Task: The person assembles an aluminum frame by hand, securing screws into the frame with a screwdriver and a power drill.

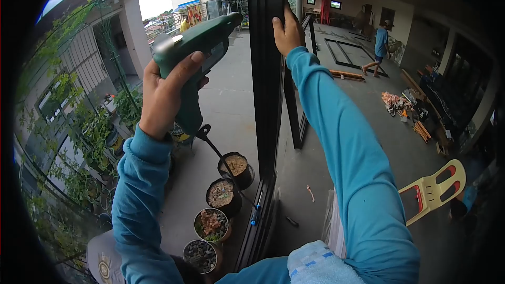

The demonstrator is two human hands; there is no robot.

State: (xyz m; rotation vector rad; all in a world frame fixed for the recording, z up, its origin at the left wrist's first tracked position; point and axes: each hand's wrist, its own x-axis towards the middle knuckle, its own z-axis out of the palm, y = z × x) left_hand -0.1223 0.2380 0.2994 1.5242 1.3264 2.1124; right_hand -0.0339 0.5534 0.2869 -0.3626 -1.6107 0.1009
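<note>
My left hand (pixel 171 92) is wrapped round the grip of a dark green power tool (pixel 202 42), raised at the left of a black upright frame (pixel 263 73). The tool's narrow tip points right, close to the frame's edge. A black cord hangs down from the tool's base. My right hand (pixel 289 31) is on the other side of the frame, near its top, with the thumb apart and the fingers reaching up against the dark profile. Part of those fingers is hidden behind the edge.
Potted plants (pixel 211 224) stand low on the left, beside the frame's bottom track. A person (pixel 381 44) walks at the back right near black frames on the floor. A yellow chair (pixel 432 192) is at the lower right, with piled materials (pixel 405 108) beyond.
</note>
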